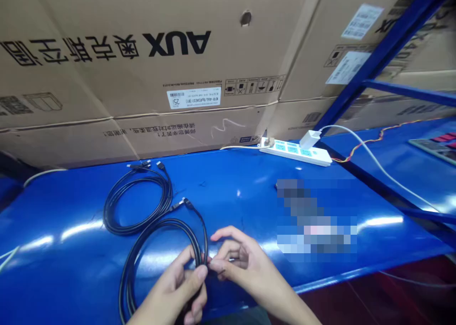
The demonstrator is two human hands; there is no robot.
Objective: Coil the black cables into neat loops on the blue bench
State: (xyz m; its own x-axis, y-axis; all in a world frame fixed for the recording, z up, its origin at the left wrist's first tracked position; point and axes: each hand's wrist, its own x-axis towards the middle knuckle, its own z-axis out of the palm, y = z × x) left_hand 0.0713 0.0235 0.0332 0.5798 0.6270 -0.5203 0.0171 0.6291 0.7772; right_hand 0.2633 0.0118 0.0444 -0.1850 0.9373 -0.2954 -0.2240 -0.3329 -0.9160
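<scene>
My left hand (178, 289) is closed around one side of a coiled black cable (127, 272), thumb on top of the strands. The loop spreads out to the left of that hand, and its two plug ends (185, 202) stick up beyond the coil. Close beside it, my right hand (245, 263) pinches thumb against fingers at the bundle. Whatever is in that pinch is too small and covered to name. Farther back on the blue tabletop (228, 182) lies another coiled black cable (109, 211), its connectors pointing toward the boxes.
Large cardboard boxes (142, 85) stand along the back edge. A white power strip (295, 151) with a white charger (309, 138) plugged in sits at the back right. A pixelated object (313, 220) lies on the right. A blue metal post (377, 54) rises there.
</scene>
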